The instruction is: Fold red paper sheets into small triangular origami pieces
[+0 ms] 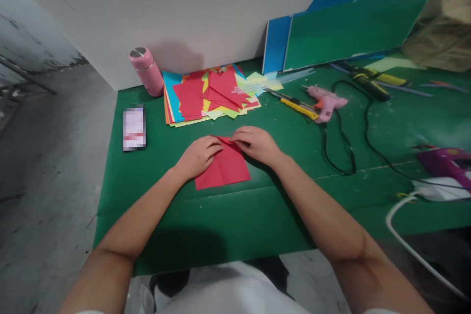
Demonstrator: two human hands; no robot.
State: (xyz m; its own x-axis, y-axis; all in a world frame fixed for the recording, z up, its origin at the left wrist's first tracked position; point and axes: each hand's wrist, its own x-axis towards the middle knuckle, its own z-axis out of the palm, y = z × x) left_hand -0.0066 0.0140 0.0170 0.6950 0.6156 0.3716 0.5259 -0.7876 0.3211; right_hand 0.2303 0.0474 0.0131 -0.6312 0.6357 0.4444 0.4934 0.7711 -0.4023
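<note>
A sheet of red paper point(231, 169) with a crease down its middle lies on the green tabletop in front of me. My left hand point(198, 156) rests over its left side, fingers curled onto the far edge. At the far right corner, my right hand point(257, 143) pinches the same edge between thumb and fingers. A narrow strip at that edge looks folded over, though my fingertips partly hide it.
Behind the paper lies a pile of coloured paper point(191, 95), with clear glue sticks point(272, 82) beside it. A pink bottle point(149, 72) and a phone point(134, 128) are left. Rightward are a yellow cutter point(298, 107), a pink glue gun point(326, 103) and a power strip point(437, 189).
</note>
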